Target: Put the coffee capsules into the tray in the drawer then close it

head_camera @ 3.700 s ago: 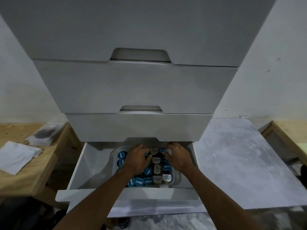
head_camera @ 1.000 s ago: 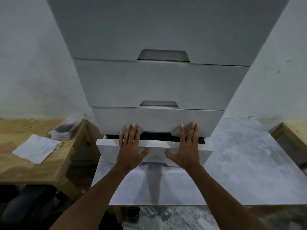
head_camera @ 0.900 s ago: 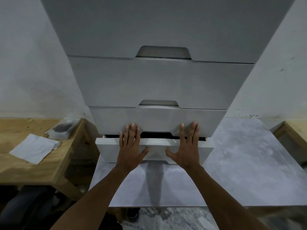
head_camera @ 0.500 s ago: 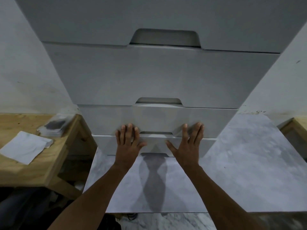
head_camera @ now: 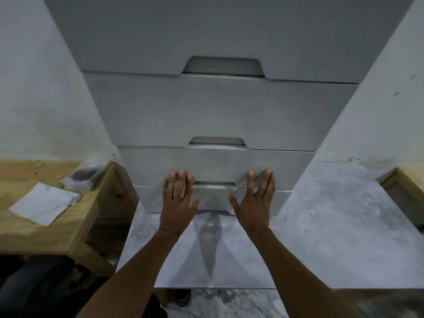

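Where the view looks down and forward, tall grey drawer cabinet (head_camera: 218, 111) fills the centre, against a pale wall (head_camera: 46, 88). Four drawer fronts visible, stacked; cut-out handle notches at the top edges of the lower ones. Stands on a pale marbled sheet (head_camera: 321, 237) spread over the floor. Wooden tabletop (head_camera: 34, 226) to the left of the cabinet, near but apart from it; second wooden edge (head_camera: 410, 177) at far right, partly out of frame.

Bottom drawer (head_camera: 213, 201) pushed in, front nearly flush with the fronts above; no dark gap visible along its top edge. Capsules and tray not visible, hidden behind the shut front.

Both forearms reach in from the bottom of frame. Left hand (head_camera: 176, 203) flat, spread wide, palm against the bottom drawer front, fingertips overlapping the lower edge of the drawer above. Right hand (head_camera: 257, 203) same posture, mirrored, to the right of the handle notch. Nothing held in either. Hands apart, notch between them; slight motion blur at the right fingertips. Shadow of the arms falls on the sheet below the drawer.

On the tabletop: white folded paper (head_camera: 44, 206) lying flat; behind it, just beside, a clear packet with dark contents (head_camera: 82, 176), contents too blurred to identify.
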